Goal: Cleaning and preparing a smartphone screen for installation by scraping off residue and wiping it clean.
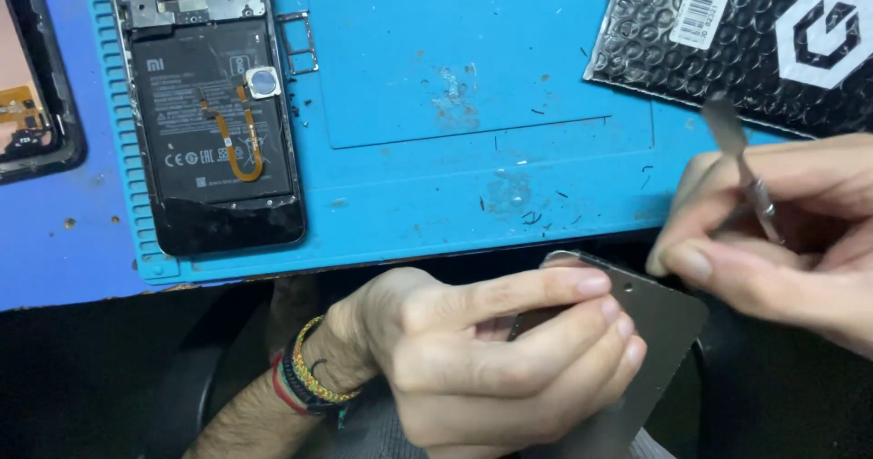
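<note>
Left hand (491, 359) pinches a grey back cover (650, 350); right hand (782, 241) grips a metal spudger (741, 164) just above it.

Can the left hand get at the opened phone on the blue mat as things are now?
Probably not at once. The left hand is busy: its fingers grip a thin metal plate below the mat's edge. The path to the opened phone on the blue mat is otherwise free.
</note>
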